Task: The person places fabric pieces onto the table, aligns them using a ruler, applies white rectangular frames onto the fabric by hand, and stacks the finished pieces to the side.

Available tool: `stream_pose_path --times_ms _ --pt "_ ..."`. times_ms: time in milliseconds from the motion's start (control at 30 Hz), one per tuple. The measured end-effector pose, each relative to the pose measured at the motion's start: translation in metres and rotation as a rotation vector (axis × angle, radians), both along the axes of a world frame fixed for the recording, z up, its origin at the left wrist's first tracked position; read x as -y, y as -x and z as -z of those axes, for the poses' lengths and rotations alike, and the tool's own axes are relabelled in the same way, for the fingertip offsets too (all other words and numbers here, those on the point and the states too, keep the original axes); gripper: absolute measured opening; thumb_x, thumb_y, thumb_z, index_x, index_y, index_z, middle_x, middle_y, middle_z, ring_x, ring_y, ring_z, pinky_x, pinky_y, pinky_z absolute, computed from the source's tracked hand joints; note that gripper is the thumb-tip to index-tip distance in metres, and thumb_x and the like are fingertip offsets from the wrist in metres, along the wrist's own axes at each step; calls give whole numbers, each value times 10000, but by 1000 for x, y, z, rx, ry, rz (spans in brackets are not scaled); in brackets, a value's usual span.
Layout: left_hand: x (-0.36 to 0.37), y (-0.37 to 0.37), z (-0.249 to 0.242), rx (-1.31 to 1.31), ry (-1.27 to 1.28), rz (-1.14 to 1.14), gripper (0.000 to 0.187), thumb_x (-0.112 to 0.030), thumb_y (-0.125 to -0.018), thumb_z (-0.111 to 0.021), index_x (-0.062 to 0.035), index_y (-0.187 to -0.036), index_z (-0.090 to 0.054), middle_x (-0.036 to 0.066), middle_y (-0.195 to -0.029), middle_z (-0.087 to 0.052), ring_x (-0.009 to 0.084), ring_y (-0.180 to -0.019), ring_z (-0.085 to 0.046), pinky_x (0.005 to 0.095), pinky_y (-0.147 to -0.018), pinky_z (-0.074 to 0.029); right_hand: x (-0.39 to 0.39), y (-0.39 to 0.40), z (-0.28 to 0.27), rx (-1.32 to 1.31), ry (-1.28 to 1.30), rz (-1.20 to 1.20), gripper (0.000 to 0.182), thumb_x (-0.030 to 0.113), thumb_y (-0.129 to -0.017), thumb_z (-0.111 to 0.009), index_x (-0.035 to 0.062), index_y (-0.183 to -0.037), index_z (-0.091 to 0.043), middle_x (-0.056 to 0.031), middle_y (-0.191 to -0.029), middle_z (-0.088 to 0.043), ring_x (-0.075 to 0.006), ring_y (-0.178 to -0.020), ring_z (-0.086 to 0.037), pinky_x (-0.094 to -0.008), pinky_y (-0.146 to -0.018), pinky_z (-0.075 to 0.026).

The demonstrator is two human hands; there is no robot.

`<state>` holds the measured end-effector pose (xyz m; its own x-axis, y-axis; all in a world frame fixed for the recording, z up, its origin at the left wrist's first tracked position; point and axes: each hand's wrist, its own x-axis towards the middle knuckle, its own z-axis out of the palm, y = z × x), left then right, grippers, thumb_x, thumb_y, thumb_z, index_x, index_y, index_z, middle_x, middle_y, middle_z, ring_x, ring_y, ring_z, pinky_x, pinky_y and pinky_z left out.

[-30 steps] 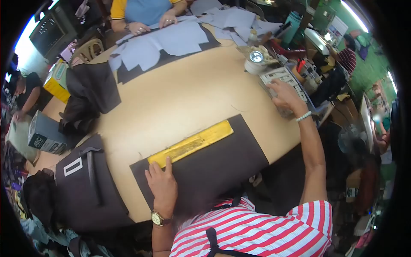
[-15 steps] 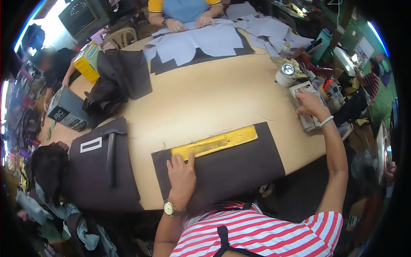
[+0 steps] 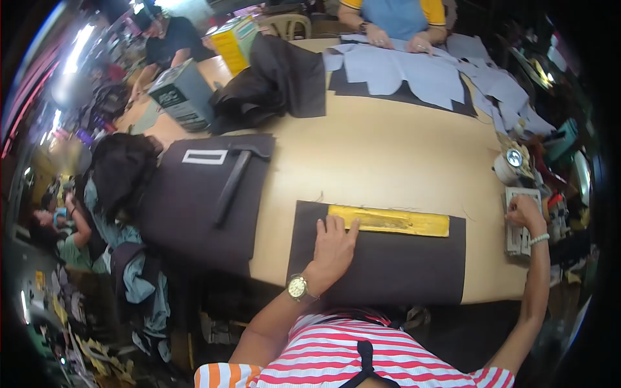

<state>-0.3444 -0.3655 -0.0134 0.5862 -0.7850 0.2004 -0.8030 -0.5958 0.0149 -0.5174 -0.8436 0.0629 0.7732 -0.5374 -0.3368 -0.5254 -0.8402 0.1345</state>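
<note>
My left hand [image 3: 332, 245] lies flat, fingers spread, on a dark brown fabric panel [image 3: 388, 268] at the near edge of the tan table [image 3: 381, 155]. Its fingertips touch the left end of a long yellow ruler [image 3: 389, 220] that rests along the panel's far edge. My right hand [image 3: 524, 212], with a white bead bracelet at the wrist, reaches out to the table's right edge and rests on a small grey-white tray [image 3: 519, 227]. Whether it grips anything there is hidden by the fingers.
A stack of dark fabric pieces [image 3: 204, 197] lies at my left. Across the table another person's hands [image 3: 396, 44] rest on pale blue pattern pieces [image 3: 414, 74]. A round container [image 3: 508, 165] stands at the right edge, a grey box [image 3: 181, 94] at far left.
The view has swung left, so the panel and ruler now lie level in the frame. My left hand stays pressed on the panel; my right hand stays on the tray.
</note>
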Motion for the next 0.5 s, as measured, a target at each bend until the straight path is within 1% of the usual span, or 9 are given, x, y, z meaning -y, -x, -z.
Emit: stream_pose_path --times_ms 67,167,200,333,500 --pt "1 1 -4 -46 -9 -17 468 -84 -777 -558 -55 -1244 -556 187 -949 -530 342 -975 -502 497 -872 -415 0 3 3 42 24 -20 240 163 -664 -730 27 -841 -643 -215 -914 -639 -365 -889 -613 -422 -771 -498" --pt "4 1 3 -25 -22 -40 457 -89 -790 -543 -54 -1245 -561 188 -962 -534 337 -973 -501 503 -896 -402 2 4 8 140 64 -60 255 154 -677 -720 24 -879 -636 -222 -949 -629 -368 -918 -604 -423 -794 -491" --pt "4 1 6 -37 -18 -40 459 -100 -802 -536 -53 -1258 -557 206 -997 -538 340 -991 -500 506 -912 -393 3 5 9 161 71 -64 260 151 -682 -717 23 -892 -633 -224 -960 -626 -370 -928 -601 -423 -801 -489" --pt "5 2 7 -32 -29 -50 473 -119 -803 -555 -53 -1271 -549 240 -1049 -533 352 -1036 -491 498 -919 -392 -2 11 11 228 109 -54 284 139 -699 -703 18 -944 -624 -234 -1007 -613 -375 -967 -588 -425 -831 -479" --pt "5 2 7 -24 -27 -53 481 -120 -798 -561 -55 -1274 -546 234 -1048 -536 352 -1035 -488 497 -909 -394 -9 22 15 324 163 -24 316 125 -722 -687 13 -1008 -612 -246 -1065 -597 -381 -1016 -572 -427 -868 -468"
